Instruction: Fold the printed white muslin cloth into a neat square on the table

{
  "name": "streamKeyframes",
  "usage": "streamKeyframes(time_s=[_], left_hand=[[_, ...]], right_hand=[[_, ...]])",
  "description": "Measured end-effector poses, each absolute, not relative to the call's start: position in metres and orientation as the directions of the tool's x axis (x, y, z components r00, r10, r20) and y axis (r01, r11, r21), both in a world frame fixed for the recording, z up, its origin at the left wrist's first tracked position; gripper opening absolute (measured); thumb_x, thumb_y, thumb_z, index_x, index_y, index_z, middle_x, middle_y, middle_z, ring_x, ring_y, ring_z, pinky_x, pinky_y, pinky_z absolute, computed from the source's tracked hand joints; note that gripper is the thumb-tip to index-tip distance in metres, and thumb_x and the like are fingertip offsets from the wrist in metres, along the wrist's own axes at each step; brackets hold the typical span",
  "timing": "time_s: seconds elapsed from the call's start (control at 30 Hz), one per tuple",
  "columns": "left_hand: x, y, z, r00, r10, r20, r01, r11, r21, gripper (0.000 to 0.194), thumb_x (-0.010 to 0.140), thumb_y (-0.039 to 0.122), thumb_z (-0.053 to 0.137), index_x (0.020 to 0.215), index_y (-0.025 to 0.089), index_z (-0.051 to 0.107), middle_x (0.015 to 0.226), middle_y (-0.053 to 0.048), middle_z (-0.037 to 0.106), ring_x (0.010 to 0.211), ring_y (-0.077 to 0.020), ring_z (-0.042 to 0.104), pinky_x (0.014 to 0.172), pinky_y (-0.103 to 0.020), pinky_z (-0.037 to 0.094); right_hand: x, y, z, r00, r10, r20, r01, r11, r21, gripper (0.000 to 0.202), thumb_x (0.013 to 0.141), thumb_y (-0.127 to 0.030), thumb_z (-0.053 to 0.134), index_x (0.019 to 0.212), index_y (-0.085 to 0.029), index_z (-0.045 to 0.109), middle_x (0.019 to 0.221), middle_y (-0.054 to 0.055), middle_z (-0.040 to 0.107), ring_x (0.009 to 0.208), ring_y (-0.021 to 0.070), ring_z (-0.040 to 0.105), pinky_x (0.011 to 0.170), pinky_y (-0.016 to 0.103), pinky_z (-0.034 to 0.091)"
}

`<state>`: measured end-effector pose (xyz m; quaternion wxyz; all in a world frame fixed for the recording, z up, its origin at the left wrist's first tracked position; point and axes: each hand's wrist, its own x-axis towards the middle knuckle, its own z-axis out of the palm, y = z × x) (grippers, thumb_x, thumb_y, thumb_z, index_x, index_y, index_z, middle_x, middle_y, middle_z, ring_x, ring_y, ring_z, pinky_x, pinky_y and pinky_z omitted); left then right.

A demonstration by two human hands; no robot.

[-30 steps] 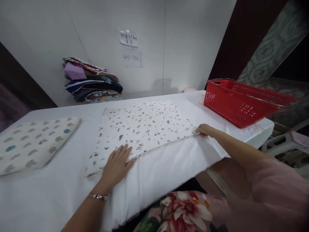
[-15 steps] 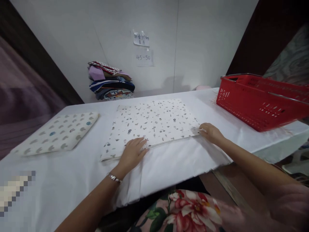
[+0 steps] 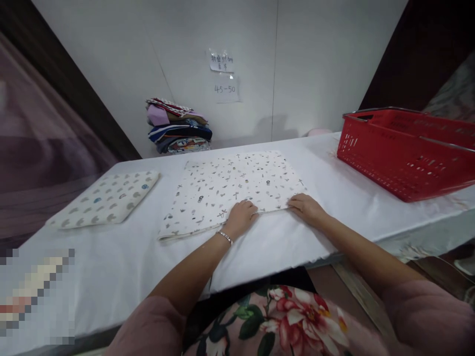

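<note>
A white cloth printed with small grey and brown figures (image 3: 230, 183) lies folded flat on the table, its layered front edge toward me. My left hand (image 3: 241, 217), with a bracelet at the wrist, is closed on the middle of that front edge, fingers bent over the fabric. Further right along the edge, my right hand (image 3: 306, 208) pinches the cloth near its front right corner. Both thumbs are mostly hidden.
A second folded cloth with grey mushroom-like shapes (image 3: 107, 200) lies on the left of the white-covered table (image 3: 129, 267). A red basket (image 3: 404, 153) stands at the right. Several folded fabrics (image 3: 180, 126) are stacked at the back by the wall, under paper signs (image 3: 225, 89).
My left hand has slid right along the cloth's front edge, and its fingers have bent in. My right hand has shifted slightly left, so the hands are closer together. The view has moved a little.
</note>
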<state>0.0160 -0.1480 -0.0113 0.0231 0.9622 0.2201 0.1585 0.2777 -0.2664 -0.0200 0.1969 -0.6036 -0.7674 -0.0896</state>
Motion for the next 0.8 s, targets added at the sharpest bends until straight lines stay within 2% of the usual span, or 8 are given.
streamKeyframes(time_s=[0.2,0.5,0.73,0.8], left_hand=[[0.018,-0.149,-0.011,0.848,0.457,0.269,0.46,-0.886,0.055,0.025,0.093,0.027,0.038,0.094,0.019,0.061,0.09,-0.005,0.061,0.087,-0.0181,0.052,0.077,-0.032,0.04],[0.02,-0.147,-0.01,0.784,0.55,0.287,0.515,-0.835,0.194,0.031,0.094,0.031,0.032,0.087,0.019,0.06,0.082,-0.004,0.059,0.081,-0.0163,0.052,0.072,-0.029,0.04],[0.02,-0.15,-0.013,0.817,0.503,0.281,0.491,-0.863,0.116,0.027,0.094,0.028,0.034,0.091,0.019,0.059,0.088,-0.005,0.059,0.084,-0.018,0.05,0.074,-0.031,0.039],[0.02,-0.151,-0.014,0.825,0.488,0.284,0.482,-0.871,0.097,0.024,0.093,0.028,0.036,0.099,0.019,0.058,0.092,-0.005,0.06,0.088,-0.0189,0.05,0.076,-0.032,0.039]], right_hand=[[0.275,-0.266,-0.029,-0.12,0.888,0.444,0.978,0.183,-0.101,0.029,0.091,-0.027,0.041,0.098,-0.021,0.068,0.1,0.009,0.065,0.095,0.0229,0.056,0.081,0.038,0.045],[0.275,-0.264,-0.034,-0.067,0.875,0.479,0.976,0.158,-0.153,0.031,0.091,-0.029,0.039,0.098,-0.02,0.068,0.099,0.009,0.066,0.092,0.0226,0.058,0.081,0.039,0.046],[0.272,-0.263,-0.031,-0.066,0.869,0.49,0.989,0.122,-0.083,0.033,0.092,-0.027,0.037,0.097,-0.016,0.067,0.099,0.011,0.066,0.091,0.0227,0.058,0.078,0.037,0.045],[0.271,-0.264,-0.031,-0.079,0.877,0.474,0.988,0.131,-0.077,0.032,0.092,-0.027,0.037,0.098,-0.017,0.067,0.1,0.011,0.066,0.092,0.0226,0.058,0.079,0.037,0.045]])
